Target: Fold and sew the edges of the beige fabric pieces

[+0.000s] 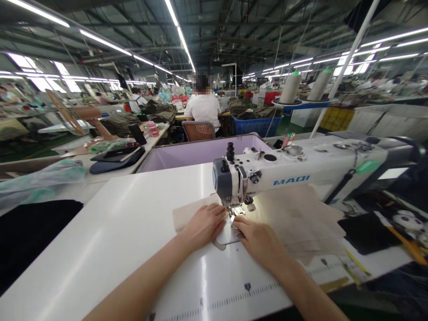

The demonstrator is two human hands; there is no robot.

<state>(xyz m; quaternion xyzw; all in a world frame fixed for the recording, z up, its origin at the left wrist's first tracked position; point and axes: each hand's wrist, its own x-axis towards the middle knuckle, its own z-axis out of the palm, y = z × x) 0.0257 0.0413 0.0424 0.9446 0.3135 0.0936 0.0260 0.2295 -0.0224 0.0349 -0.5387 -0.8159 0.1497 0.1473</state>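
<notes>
A white sewing machine [290, 171] stands on the white table, its lit needle area just ahead of my hands. Beige cloth [297, 218] lies under the machine arm and shows again to the left of the needle. My left hand [207, 223] rests on the left part of the cloth, palm down, fingers together and pointing at the presser foot. Right of it, my right hand [256, 236] has its thumb and fingers bent close together at the front of the needle plate. Whatever lies between those fingertips is too small to make out.
Black cloth [369, 232] and a white plush toy lie at the right. A lilac bin [200, 151] is behind the table. Dark pouches [117, 158] and clear plastic [43, 180] sit at the left. A seated person [203, 109] faces away beyond the bin.
</notes>
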